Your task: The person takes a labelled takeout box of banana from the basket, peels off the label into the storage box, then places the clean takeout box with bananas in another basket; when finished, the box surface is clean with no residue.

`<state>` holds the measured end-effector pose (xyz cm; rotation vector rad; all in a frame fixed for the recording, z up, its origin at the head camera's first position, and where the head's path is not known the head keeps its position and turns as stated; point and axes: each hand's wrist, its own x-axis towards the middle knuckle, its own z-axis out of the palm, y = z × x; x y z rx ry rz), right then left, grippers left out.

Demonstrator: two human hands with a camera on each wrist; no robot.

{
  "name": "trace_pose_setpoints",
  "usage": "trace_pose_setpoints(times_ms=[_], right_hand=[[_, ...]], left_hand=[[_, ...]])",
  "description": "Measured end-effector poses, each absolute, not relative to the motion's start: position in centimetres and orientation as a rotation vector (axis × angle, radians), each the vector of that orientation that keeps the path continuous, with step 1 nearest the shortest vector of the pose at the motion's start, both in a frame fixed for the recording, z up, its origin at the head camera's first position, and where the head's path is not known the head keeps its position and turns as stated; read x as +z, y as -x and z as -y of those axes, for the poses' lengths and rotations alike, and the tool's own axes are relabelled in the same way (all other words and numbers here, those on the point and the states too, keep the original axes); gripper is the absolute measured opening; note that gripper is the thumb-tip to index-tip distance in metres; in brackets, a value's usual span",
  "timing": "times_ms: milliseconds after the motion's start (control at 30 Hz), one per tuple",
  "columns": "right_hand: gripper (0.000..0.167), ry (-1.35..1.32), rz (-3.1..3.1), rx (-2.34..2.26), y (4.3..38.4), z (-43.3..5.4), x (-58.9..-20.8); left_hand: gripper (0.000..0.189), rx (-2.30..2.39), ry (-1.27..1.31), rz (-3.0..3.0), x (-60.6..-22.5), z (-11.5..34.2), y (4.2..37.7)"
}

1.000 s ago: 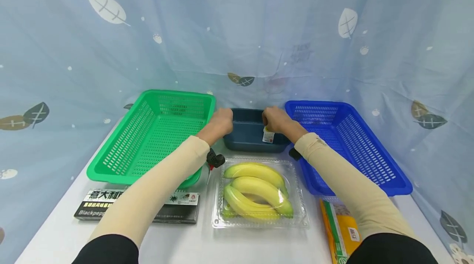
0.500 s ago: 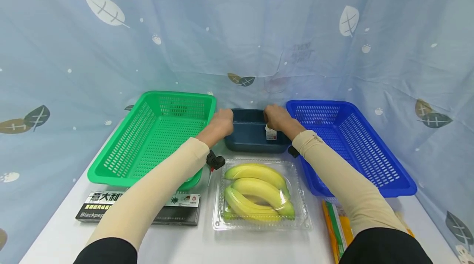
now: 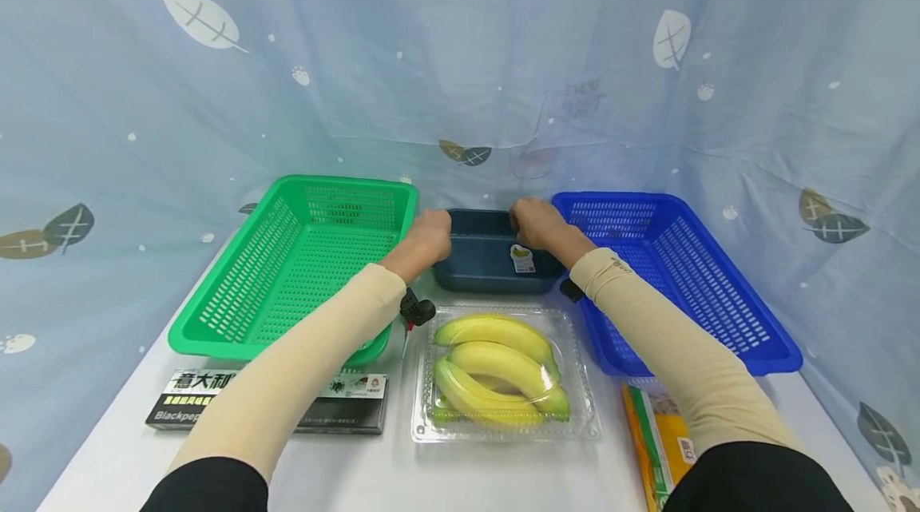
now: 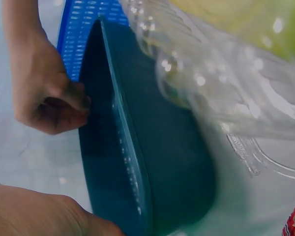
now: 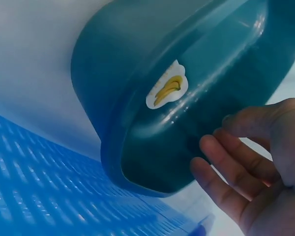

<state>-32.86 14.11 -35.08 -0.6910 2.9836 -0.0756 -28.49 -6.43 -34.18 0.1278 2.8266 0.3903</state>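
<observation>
A dark teal plastic basin [image 3: 481,263] stands at the back between two baskets. My left hand [image 3: 429,236] holds its left end; in the left wrist view the thumb side of this hand [image 4: 49,214] lies at the rim, the fingertips hidden. My right hand [image 3: 537,222] is over the right end of the basin. In the right wrist view its fingers [image 5: 231,169] are loosely bent, with nothing between them and the thumb. A small white label [image 5: 167,86] with a banana picture lies against the basin's inner wall.
A green basket [image 3: 338,256] stands left and a blue basket [image 3: 668,272] right. In front lie a clear clamshell box of bananas [image 3: 496,372], a black printed box [image 3: 345,412] and an orange packet [image 3: 664,448], partly under the right sleeve.
My right hand has risen slightly away from the label, whose banana picture now shows in the basin. My left hand stays at the basin's left end.
</observation>
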Motion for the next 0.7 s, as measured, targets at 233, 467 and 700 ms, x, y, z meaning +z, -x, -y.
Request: trace_pose_setpoints(times_ms=[233, 467, 700], right_hand=[[0.018, 0.709, -2.975, -0.135, 32.1, -14.0, -34.1], [0.021, 0.754, -2.945, -0.125, 30.9, -13.8, -32.7], [0.014, 0.814, -2.935, -0.178, 28.7, -14.3, -30.8]], left_hand=[[0.009, 0.374, -0.127, -2.814, -33.9, 6.4, 28.4], [0.011, 0.387, -0.181, -2.853, -33.2, 6.6, 27.4], [0.005, 0.377, -0.297, -2.894, -31.4, 6.6, 25.7]])
